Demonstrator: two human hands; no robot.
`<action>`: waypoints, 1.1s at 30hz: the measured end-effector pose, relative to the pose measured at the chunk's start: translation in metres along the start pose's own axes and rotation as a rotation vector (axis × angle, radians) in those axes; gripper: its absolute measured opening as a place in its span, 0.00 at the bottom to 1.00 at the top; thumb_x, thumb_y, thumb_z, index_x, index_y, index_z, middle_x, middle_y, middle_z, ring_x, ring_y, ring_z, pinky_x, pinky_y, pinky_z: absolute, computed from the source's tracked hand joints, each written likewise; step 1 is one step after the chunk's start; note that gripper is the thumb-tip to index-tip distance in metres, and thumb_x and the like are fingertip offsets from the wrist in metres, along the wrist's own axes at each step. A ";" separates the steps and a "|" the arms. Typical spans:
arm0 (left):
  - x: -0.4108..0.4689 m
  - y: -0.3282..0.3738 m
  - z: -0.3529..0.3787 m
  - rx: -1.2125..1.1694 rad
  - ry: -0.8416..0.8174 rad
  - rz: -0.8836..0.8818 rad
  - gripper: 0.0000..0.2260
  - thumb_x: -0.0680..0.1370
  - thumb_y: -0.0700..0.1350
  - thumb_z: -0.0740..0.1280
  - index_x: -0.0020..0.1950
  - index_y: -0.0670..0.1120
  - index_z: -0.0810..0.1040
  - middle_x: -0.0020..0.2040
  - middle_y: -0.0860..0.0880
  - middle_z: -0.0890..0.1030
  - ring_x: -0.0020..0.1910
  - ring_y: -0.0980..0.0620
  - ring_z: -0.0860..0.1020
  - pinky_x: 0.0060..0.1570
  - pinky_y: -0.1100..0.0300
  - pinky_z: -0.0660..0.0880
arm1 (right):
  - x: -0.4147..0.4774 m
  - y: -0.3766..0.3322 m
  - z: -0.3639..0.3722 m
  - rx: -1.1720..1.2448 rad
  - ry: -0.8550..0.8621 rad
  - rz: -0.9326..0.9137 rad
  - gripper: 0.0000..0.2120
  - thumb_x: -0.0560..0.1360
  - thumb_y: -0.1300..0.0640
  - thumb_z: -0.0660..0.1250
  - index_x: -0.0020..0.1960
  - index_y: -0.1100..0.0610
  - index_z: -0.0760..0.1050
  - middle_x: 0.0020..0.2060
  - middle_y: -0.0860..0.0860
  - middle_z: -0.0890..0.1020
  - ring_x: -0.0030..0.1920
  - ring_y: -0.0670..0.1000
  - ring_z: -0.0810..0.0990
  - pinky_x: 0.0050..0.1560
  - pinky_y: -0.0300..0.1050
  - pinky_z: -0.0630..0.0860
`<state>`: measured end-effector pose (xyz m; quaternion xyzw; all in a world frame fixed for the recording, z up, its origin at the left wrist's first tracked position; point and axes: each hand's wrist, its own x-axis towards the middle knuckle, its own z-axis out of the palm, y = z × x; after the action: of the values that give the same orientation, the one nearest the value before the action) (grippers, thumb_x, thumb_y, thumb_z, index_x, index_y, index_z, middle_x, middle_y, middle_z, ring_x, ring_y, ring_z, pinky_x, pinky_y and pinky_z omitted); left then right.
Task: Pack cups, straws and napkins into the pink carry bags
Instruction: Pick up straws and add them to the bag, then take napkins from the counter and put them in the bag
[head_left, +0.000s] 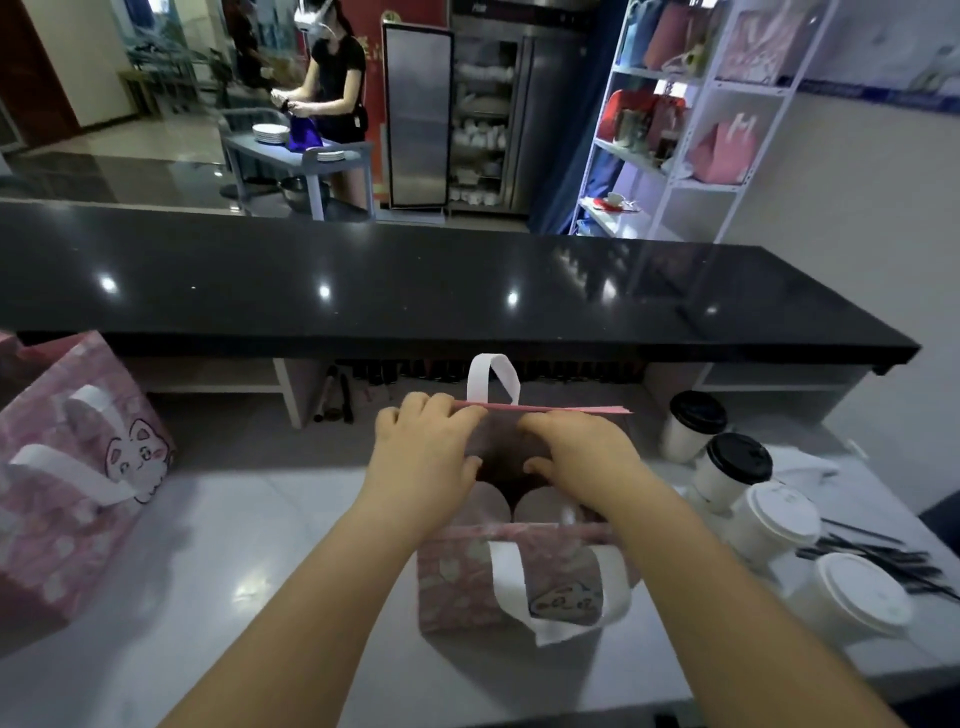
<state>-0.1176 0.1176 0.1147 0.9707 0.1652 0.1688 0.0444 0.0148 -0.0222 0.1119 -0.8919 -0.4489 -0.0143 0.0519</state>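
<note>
Holding the mouth wide is the whole of this step. The pink carry bag (457, 577) stands upright on the white surface (260, 545) directly before the person, its near wall with the cat print and white handle facing the camera. The left hand (423, 457) and right hand (584, 457) both reach across the opening to the far wall. There the fingers (441, 408) curl over the top rim and the thumbs press from inside, so each hand grips that rim just below the upright far handle (491, 374). Two round shapes (491, 501) sit side by side low in the bag; whether they are cup lids or holder openings cannot be told. To do this well, I judge the far wall should be drawn away evenly with both hands, so the sides unfold flat and the base squares up without creasing the rim or tipping the bag toward the black ledge (467, 291). One hand could then hold the rim back while the other fetches. Near the bag on the right stand two black-lidded cups (693, 423) and two white-lidded cups (774, 517), close together, so the right hand has the short reach. Lifting them by the body rather than the lid seems safest. Black straws (883, 564) lie beyond them toward the surface's right edge. A second pink bag (62, 467) stands well apart at the left.
</note>
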 end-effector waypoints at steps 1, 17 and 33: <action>0.001 0.004 -0.003 -0.007 0.005 0.004 0.21 0.77 0.54 0.64 0.70 0.58 0.67 0.63 0.54 0.73 0.64 0.49 0.67 0.61 0.51 0.64 | -0.007 -0.001 -0.006 0.034 0.027 0.024 0.17 0.73 0.50 0.70 0.61 0.47 0.73 0.55 0.48 0.81 0.54 0.53 0.78 0.48 0.47 0.73; 0.014 0.177 0.017 -0.100 -0.026 0.172 0.16 0.79 0.52 0.61 0.66 0.53 0.72 0.62 0.51 0.73 0.62 0.49 0.70 0.60 0.50 0.65 | -0.140 0.102 -0.043 0.074 0.281 0.201 0.17 0.75 0.49 0.70 0.62 0.50 0.77 0.56 0.47 0.81 0.57 0.51 0.75 0.55 0.45 0.71; -0.019 0.469 0.131 -0.273 -0.278 0.143 0.16 0.76 0.50 0.63 0.64 0.53 0.75 0.61 0.51 0.76 0.62 0.46 0.71 0.57 0.51 0.67 | -0.346 0.338 -0.001 0.184 0.174 0.439 0.15 0.74 0.50 0.70 0.60 0.49 0.78 0.57 0.45 0.80 0.61 0.50 0.72 0.58 0.47 0.71</action>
<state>0.0535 -0.3342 0.0518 0.9789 0.0639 0.0566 0.1858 0.0798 -0.4987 0.0613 -0.9550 -0.2378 -0.0386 0.1732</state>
